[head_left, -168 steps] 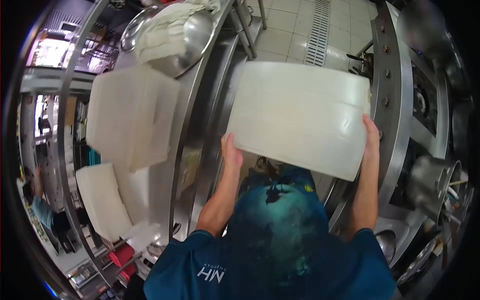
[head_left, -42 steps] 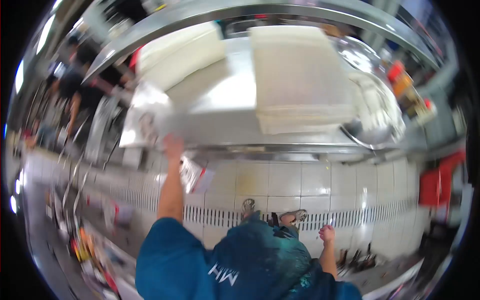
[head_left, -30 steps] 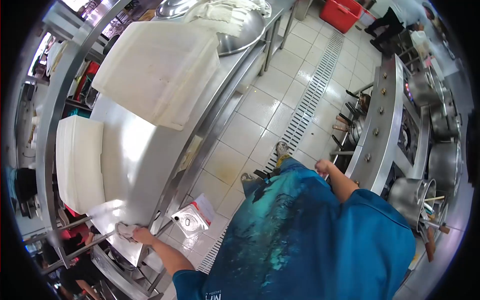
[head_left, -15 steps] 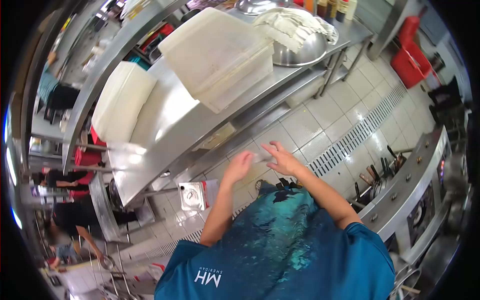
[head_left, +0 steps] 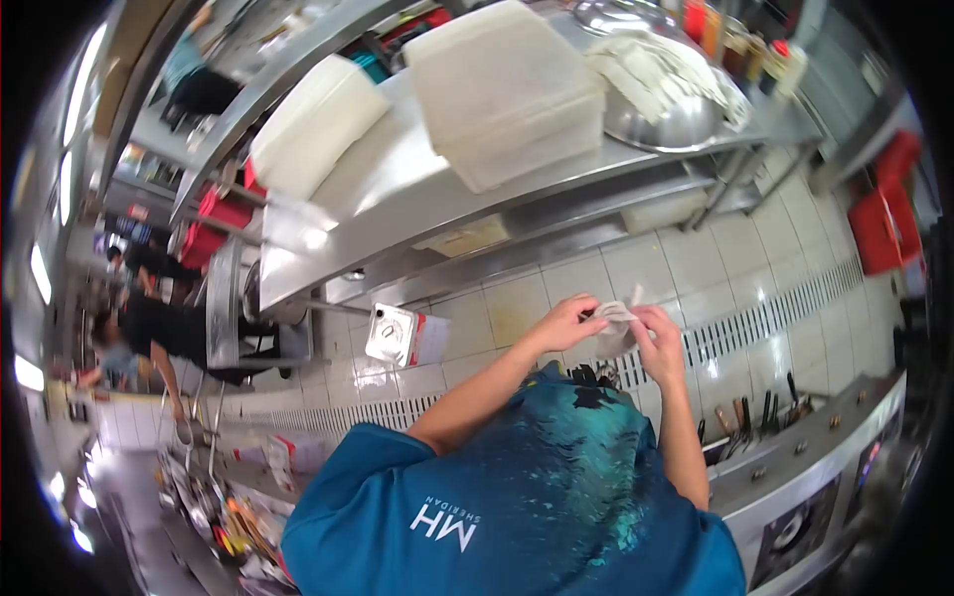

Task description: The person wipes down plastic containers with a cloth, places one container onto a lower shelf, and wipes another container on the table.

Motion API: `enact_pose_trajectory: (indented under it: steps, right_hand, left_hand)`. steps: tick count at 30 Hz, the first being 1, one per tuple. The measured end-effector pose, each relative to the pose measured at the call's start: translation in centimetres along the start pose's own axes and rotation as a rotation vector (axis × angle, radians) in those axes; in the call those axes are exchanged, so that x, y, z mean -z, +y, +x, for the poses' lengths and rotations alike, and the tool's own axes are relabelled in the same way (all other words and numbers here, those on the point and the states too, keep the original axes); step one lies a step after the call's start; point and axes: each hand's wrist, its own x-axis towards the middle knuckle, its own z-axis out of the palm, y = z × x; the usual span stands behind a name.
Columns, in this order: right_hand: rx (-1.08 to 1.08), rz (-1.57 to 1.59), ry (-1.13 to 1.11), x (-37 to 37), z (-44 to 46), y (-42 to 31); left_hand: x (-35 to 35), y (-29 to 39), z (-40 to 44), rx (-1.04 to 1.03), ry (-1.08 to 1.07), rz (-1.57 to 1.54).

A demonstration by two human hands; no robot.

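Observation:
My left hand (head_left: 571,323) and my right hand (head_left: 656,343) are raised in front of my chest, close together. Between them is a thin, whitish, translucent thing that looks like a disposable plastic glove (head_left: 615,338). The fingers of my left hand pinch it from the left, around its bunched upper part. On the other side, my right thumb and fingers grip its right edge. A small tip of it sticks up between the hands, and its lower part hangs down. Its exact shape is blurred.
A steel table (head_left: 373,214) ahead carries plastic tubs (head_left: 507,94), a metal bowl (head_left: 671,119) with a cloth (head_left: 661,74), and bottles. A stove (head_left: 805,467) stands right, a red bin (head_left: 884,228) beyond. A white can (head_left: 391,335) is low ahead. People work at left.
My hands have come together and moved right in the view; my right hand, fingers spread before, now pinches the whitish thing. The view has turned, and the table appears higher and further right.

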Motion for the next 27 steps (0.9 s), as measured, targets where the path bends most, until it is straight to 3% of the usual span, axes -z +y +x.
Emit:
enact_pose_trajectory:
  steps: [2,5,7,11,12,14,15,18,19,21,25,27]
  right_hand:
    - [-0.115,0.094,0.02,0.9,-0.3,-0.2]
    - [-0.04,0.134,0.067,0.2,0.4,-0.9]
    - [-0.029,0.165,0.134,-1.6,1.1,0.1]
    - [-0.076,0.33,-0.023,-3.9,3.5,4.4]
    - [-0.062,0.324,-0.027,-4.0,4.3,4.2]
    - [-0.358,0.778,0.23,-4.1,6.9,3.5]
    - [-0.412,0.899,0.376,-4.1,8.6,4.5]
    - [-0.162,1.139,0.45,-2.5,14.7,1.4]
    - [-0.146,1.127,0.43,-2.1,16.7,0.6]
    - [-0.091,0.991,0.46,-1.1,21.8,-1.1]
    - [-0.107,0.757,0.515,-0.3,32.1,-5.4]
    - [-0.134,0.548,0.567,0.1,37.5,-4.5]
  left_hand:
    - [0.3,2.0,0.3,0.054,0.026,-0.153]
    - [1.5,6.2,0.6,0.068,-0.029,-0.362]
    - [2.7,8.5,0.1,-0.189,-0.083,-0.273]
    - [7.5,11.3,0.1,-0.235,-0.126,-0.444]
    - [9.2,11.7,0.3,-0.185,-0.054,-0.367]
    - [13.9,11.6,1.4,-0.083,0.085,-0.366]
    - [16.2,10.9,2.3,-0.138,0.263,-0.399]
    - [25.2,7.0,6.1,-0.129,0.872,-0.232]
    - [28.4,5.3,7.5,-0.146,0.89,-0.244]
    - [33.9,2.2,10.6,0.155,1.313,0.217]
    - [37.6,-3.2,13.1,0.397,0.988,0.088]
    - [38.0,-3.1,11.6,0.4,0.751,-0.327]
